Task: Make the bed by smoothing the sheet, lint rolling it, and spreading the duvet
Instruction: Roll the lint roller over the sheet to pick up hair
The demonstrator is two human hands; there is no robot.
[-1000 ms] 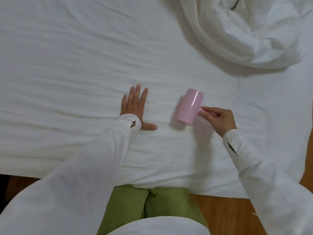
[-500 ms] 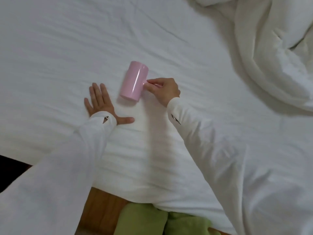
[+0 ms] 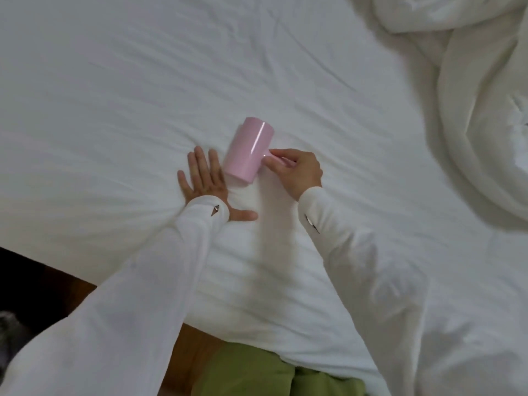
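Your right hand (image 3: pixel 297 171) pinches the pink cylindrical lint roller (image 3: pixel 249 150) on the white wrinkled sheet (image 3: pixel 128 90), left hand (image 3: pixel 203 178) flat; the bunched white duvet (image 3: pixel 480 110), upper right, remains unspread.

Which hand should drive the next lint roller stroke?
Right. The right hand already grips the handle of the pink lint roller. The left hand lies flat, pressing the sheet.

left hand (image 3: pixel 203 178) flat on sheet (image 3: pixel 143 95), lint roller (image 3: pixel 248 150) just right of it, duvet (image 3: pixel 480 110) far right
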